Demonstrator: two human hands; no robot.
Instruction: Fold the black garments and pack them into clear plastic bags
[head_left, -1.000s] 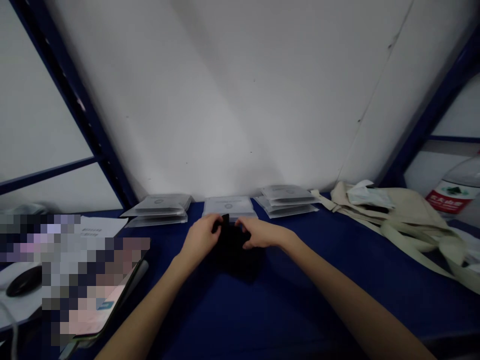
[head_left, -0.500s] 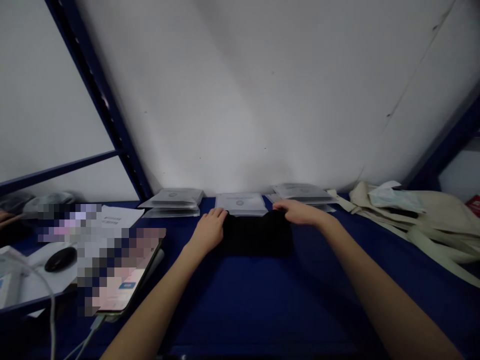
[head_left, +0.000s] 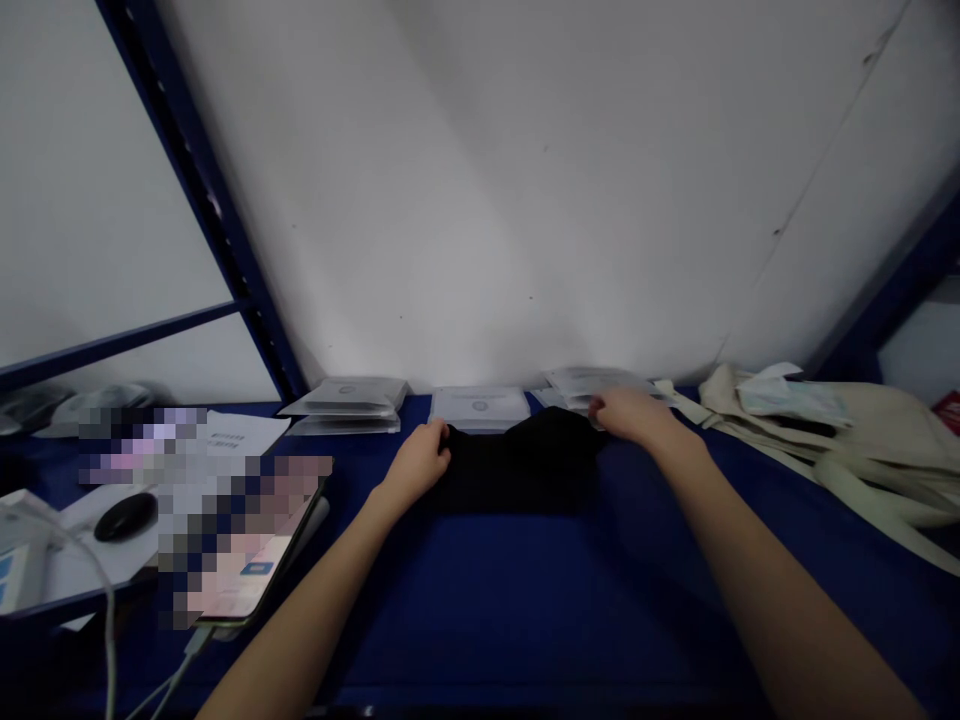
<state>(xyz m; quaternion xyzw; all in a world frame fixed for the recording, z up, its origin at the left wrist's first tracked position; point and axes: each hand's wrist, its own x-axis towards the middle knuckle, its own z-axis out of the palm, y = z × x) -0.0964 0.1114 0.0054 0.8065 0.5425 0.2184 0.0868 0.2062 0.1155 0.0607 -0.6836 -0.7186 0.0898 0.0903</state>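
Note:
A black cloth [head_left: 517,470] lies on the blue table [head_left: 525,610], its upper right part raised. My left hand [head_left: 421,458] is closed on the cloth's upper left corner. At the upper right side, my right hand [head_left: 626,415] pinches the cloth's edge between thumb and fingers. Just behind the cloth is a flat clear packet [head_left: 480,405] with a white printed sheet.
More clear packets lie along the wall at left [head_left: 349,400] and right [head_left: 592,382]. Beige fabric bags [head_left: 885,425] are at the right. On the left are a phone [head_left: 255,570] with a cable, a black mouse [head_left: 125,516] and papers [head_left: 247,432].
My right hand has moved right, drawing the cloth's upper right part outward and up. My left hand has shifted slightly at its corner.

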